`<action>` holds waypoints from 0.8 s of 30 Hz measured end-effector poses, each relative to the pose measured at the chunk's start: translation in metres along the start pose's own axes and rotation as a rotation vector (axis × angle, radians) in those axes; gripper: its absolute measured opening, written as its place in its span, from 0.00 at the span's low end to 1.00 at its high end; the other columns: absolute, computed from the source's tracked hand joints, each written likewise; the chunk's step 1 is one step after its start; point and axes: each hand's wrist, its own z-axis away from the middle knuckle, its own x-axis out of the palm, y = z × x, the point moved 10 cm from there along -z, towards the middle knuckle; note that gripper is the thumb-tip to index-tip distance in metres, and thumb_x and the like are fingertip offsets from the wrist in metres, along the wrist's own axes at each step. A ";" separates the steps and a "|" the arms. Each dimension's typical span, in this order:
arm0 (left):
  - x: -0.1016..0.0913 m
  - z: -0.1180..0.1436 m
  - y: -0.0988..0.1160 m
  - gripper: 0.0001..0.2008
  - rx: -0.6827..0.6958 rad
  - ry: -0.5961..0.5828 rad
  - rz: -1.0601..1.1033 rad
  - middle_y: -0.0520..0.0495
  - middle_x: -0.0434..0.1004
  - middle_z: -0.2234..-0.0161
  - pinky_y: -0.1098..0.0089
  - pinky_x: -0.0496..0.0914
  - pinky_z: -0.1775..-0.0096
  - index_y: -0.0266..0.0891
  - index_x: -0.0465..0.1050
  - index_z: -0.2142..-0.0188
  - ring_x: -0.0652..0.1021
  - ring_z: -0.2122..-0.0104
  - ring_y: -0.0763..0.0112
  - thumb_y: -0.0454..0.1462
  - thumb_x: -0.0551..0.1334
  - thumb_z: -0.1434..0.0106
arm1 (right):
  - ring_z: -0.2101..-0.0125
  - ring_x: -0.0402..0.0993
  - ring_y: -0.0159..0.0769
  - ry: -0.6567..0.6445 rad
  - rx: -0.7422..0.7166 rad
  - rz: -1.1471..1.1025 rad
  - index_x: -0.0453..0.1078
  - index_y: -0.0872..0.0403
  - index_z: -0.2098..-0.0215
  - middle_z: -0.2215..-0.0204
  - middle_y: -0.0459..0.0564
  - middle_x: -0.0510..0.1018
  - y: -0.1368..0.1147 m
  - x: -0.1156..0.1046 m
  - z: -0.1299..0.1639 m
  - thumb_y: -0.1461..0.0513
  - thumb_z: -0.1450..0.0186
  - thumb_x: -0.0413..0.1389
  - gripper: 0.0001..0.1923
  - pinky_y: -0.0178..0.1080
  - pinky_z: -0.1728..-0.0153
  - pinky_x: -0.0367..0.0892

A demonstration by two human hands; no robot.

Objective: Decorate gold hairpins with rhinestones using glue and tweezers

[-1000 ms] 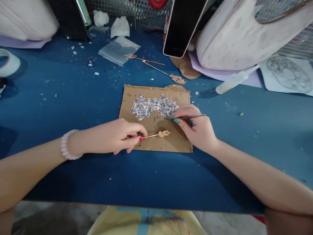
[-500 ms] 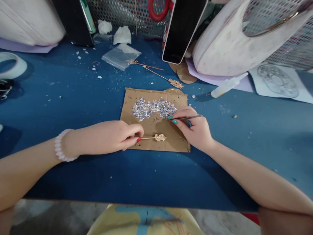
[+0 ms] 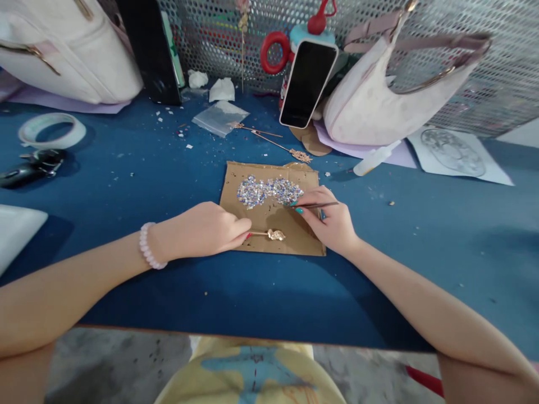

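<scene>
My left hand (image 3: 223, 230) is closed on the thin stem of a gold hairpin (image 3: 275, 234), whose ornate head lies over the near part of a cardboard piece (image 3: 252, 242). In my right hand (image 3: 330, 216) a pair of dark tweezers (image 3: 318, 205) is pinched between thumb and finger. Their tips reach the near right edge of a pile of small blue, white and silver rhinestones (image 3: 251, 192) spread on the cardboard. Whether the tips grip a single stone is too small to tell.
Behind the cardboard lie more gold hairpins (image 3: 300, 155) and a small plastic bag (image 3: 221, 116). A phone (image 3: 309, 84) leans upright near a white handbag (image 3: 366, 106). A glue bottle (image 3: 376, 159) rests at right; a tape roll (image 3: 53, 130) sits at left.
The camera view has tilted up and shifted left, showing more of the table's back and left side. Both hands keep their holds, the tweezers still at the pile's edge.
</scene>
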 end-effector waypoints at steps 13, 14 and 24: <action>-0.006 -0.002 0.017 0.17 0.156 0.135 -0.200 0.51 0.70 0.80 0.65 0.54 0.78 0.40 0.66 0.75 0.69 0.81 0.72 0.33 0.52 0.29 | 0.59 0.77 0.40 -0.053 -0.015 -0.005 0.76 0.50 0.63 0.67 0.50 0.81 -0.010 -0.002 0.010 0.65 0.34 0.56 0.07 0.48 0.55 0.75; -0.005 -0.002 0.017 0.17 0.159 0.130 -0.201 0.51 0.70 0.80 0.65 0.53 0.78 0.40 0.66 0.75 0.69 0.81 0.72 0.33 0.52 0.29 | 0.59 0.77 0.40 -0.062 -0.026 -0.008 0.76 0.51 0.63 0.67 0.50 0.81 -0.012 -0.001 0.010 0.65 0.34 0.56 0.07 0.48 0.55 0.75; -0.005 -0.002 0.014 0.16 0.149 0.177 -0.108 0.51 0.70 0.80 0.65 0.54 0.78 0.39 0.67 0.74 0.69 0.82 0.71 0.36 0.52 0.28 | 0.62 0.78 0.39 -0.095 -0.066 -0.094 0.75 0.50 0.62 0.69 0.49 0.81 -0.022 -0.002 0.009 0.67 0.35 0.57 0.07 0.45 0.62 0.77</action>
